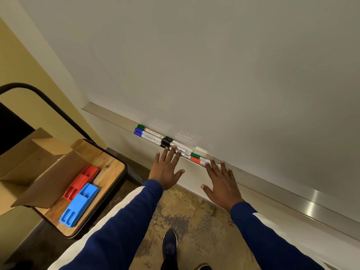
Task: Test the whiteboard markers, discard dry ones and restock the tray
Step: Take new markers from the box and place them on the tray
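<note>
Markers [152, 137] bunched on tray [292, 193], 12 o'clock of hands. Left grip [165, 170] and right grip [222, 184] flat, fingers spread, holding nothing, fingertips at markers. Box [39, 164] 9 o'clock.

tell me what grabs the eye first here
The left hand and right hand, fingers spread straight, reach to the markers lying in the metal tray below the whiteboard. At left, a red organiser and a blue organiser sit beside a cardboard box on a wooden table.
</note>
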A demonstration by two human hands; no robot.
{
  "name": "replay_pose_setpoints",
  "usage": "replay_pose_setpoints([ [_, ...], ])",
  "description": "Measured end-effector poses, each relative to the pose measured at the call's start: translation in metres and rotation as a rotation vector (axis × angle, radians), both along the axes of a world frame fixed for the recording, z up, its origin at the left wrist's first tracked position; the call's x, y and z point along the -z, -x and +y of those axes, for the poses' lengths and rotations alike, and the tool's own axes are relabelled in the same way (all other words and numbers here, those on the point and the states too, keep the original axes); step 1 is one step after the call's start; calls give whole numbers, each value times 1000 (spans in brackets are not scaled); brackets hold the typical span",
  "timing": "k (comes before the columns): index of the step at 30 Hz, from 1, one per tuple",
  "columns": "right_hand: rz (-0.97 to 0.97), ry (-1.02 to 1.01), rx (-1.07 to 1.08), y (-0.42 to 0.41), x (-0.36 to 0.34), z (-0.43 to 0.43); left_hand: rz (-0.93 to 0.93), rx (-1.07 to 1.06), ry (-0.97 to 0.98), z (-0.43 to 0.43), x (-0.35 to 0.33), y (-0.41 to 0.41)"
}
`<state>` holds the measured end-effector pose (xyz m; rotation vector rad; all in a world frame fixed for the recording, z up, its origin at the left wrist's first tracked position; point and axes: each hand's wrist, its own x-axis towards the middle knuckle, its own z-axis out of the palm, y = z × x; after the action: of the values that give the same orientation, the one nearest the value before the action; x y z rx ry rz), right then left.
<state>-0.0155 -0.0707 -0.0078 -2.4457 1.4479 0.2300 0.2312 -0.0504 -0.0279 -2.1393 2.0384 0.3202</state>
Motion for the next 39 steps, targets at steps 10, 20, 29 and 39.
replay_pose_setpoints([
  [10, 5, 32, -8, -3, 4, 3, 93, -184, 77, -17, -9, -33],
  [20, 15, 43, 0, -8, 9, 5, 164, -190, 70, -22, -7, -40],
  [29, 37, 41, 15, -7, 10, 6, 130, -154, 43, -45, -9, -41],
  [39, 17, 68, 28, -8, 14, 5, 179, -128, 131, -41, -9, -48],
])
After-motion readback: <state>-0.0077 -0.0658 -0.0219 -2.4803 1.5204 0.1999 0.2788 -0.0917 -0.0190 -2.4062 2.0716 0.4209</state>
